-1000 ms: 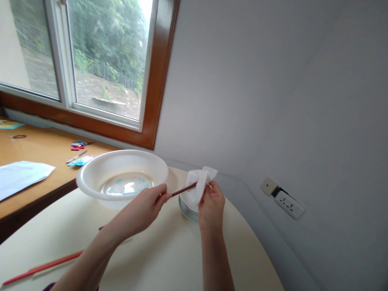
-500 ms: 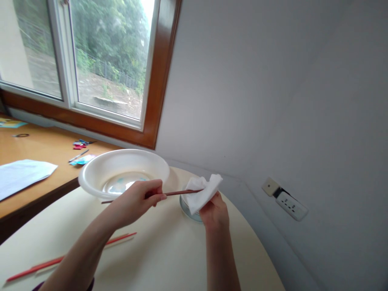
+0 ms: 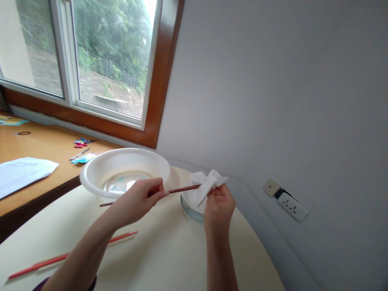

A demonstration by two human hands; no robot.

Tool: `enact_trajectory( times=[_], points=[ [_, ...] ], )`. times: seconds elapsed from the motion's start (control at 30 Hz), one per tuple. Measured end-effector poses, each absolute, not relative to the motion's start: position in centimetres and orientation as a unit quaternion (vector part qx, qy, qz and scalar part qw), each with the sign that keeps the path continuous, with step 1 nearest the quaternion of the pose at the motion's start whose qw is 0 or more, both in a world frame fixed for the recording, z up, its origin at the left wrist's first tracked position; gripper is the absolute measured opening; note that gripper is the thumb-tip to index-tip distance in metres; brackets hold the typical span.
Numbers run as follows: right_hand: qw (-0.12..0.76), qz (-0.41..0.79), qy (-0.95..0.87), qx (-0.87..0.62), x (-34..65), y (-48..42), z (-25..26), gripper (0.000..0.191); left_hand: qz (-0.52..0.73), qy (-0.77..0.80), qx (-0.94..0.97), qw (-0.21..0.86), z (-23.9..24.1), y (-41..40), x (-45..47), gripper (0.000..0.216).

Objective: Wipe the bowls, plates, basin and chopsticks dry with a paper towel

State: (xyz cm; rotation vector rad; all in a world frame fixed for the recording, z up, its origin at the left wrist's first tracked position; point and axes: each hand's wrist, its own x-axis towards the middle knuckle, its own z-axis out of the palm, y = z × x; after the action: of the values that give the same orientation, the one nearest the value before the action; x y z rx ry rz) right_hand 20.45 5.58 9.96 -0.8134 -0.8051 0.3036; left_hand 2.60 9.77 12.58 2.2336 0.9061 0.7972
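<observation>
My left hand [image 3: 147, 196] is closed around a dark brown chopstick [image 3: 183, 189], which points right and slightly up. Its far end goes into a crumpled white tissue [image 3: 210, 184]. The tissue is pinched in my right hand [image 3: 220, 204], folded over the stick's tip. Below the tissue sits a round, shallow container with a grey-green side [image 3: 190, 212], partly covered by my right hand; what it holds is hidden. The white basin [image 3: 125, 155] stands behind my left hand.
Red and pale chopsticks [image 3: 51, 258] lie on the round cream table [image 3: 157, 254], partly behind my left forearm. On the wooden desk [image 3: 51, 139] at left are a white sheet [image 3: 26, 173], a pen [image 3: 79, 154] and small coloured items. Sockets [image 3: 292, 206] are on the right wall.
My right hand has turned and closed the tissue over the chopstick's tip, shifting slightly right and up. My left hand has barely moved.
</observation>
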Motion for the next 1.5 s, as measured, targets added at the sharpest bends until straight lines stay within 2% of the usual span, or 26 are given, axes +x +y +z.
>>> enact_trajectory(
  times=[0.07, 0.13, 0.23, 0.3, 0.37, 0.47, 0.57, 0.67, 0.73, 0.8, 0.9, 1.13, 1.33, 1.5],
  points=[
    [0.801, -0.004, -0.389, -0.456, 20.3, 5.3, 9.8, 0.012, 0.291, 0.342, 0.845, 0.289, 12.5, 9.4, 3.0, 0.030],
    [0.776, -0.101, -0.382, -0.492, 20.5, 5.2, 9.6, 0.011, 0.280, 0.343, 0.847, 0.293, 12.5, 9.3, 3.2, 0.031],
    [0.793, -0.144, -0.339, -0.485, 21.3, 5.1, 9.7, 0.011, 0.278, 0.346, 0.842, 0.306, 12.4, 9.5, 3.1, 0.032],
    [0.827, -0.108, -0.312, -0.454, 22.1, 5.1, 10.1, 0.012, 0.292, 0.349, 0.834, 0.314, 12.4, 9.9, 2.9, 0.031],
    [0.855, -0.021, -0.300, -0.423, 22.9, 5.1, 10.5, 0.016, 0.305, 0.347, 0.826, 0.324, 12.5, 10.1, 2.7, 0.029],
    [0.871, 0.127, -0.259, -0.398, 23.7, 4.9, 11.1, 0.013, 0.314, 0.329, 0.822, 0.343, 12.7, 10.2, 2.5, 0.025],
    [0.879, 0.197, -0.241, -0.361, 23.5, 4.5, 11.4, 0.017, 0.321, 0.319, 0.824, 0.341, 12.6, 10.2, 2.4, 0.024],
    [0.852, 0.238, -0.317, -0.342, 22.7, 3.9, 11.5, 0.020, 0.330, 0.317, 0.826, 0.329, 12.4, 10.3, 2.3, 0.025],
    [0.797, 0.264, -0.399, -0.368, 22.1, 3.6, 11.5, 0.031, 0.337, 0.314, 0.826, 0.325, 12.3, 10.3, 2.3, 0.027],
    [0.737, 0.271, -0.464, -0.411, 21.7, 3.5, 11.3, 0.040, 0.341, 0.310, 0.826, 0.325, 12.3, 10.3, 2.3, 0.027],
    [0.703, 0.238, -0.482, -0.466, 21.2, 3.5, 11.1, 0.035, 0.336, 0.310, 0.828, 0.324, 12.5, 10.0, 2.5, 0.025],
    [0.822, 0.175, -0.349, -0.415, 21.6, 4.0, 11.2, 0.036, 0.312, 0.316, 0.835, 0.324, 13.1, 9.4, 2.2, 0.022],
    [0.873, 0.153, -0.319, -0.336, 23.5, 2.9, 12.5, 0.031, 0.335, 0.319, 0.832, 0.307, 13.3, 9.7, 1.2, 0.023],
    [0.893, 0.151, -0.283, -0.317, 25.0, 2.3, 12.6, 0.028, 0.387, 0.283, 0.783, 0.396, 13.5, 9.7, 0.8, 0.019]
  ],
)
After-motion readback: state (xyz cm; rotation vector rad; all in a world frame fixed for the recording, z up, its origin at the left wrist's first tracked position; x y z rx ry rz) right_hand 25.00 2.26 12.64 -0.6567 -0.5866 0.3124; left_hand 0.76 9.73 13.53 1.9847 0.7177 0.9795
